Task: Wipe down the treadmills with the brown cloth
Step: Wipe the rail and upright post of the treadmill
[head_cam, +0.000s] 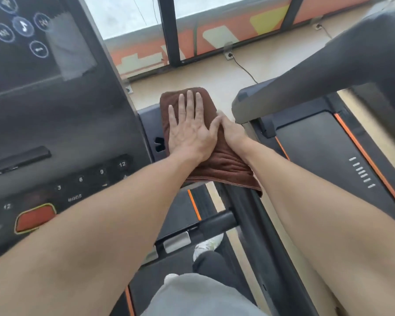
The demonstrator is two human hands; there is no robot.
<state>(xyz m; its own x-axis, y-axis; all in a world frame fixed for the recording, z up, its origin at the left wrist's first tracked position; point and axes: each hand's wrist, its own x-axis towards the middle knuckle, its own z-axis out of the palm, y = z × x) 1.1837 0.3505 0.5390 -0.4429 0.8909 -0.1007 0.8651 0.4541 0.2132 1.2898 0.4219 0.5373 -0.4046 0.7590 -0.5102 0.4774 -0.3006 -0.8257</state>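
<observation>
Both arms reach straight forward. The left hand (188,131) lies flat, palm down, fingers spread. The right hand (229,131) curls alongside, touching the left's edge.

Count: 2 treadmills, 1 cloth, 2 hands.
Treadmills: near one (55,133), neighbour (324,137). One brown cloth (224,165). Left hand (189,131) and right hand (232,131) on it. One red button (35,217).

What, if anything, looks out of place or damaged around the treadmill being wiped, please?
One oddity: a grey translucent patch, like tape or film, sits crookedly over the console beside the music buttons. The brown cloth lies flat under the left hand and right hand.
</observation>
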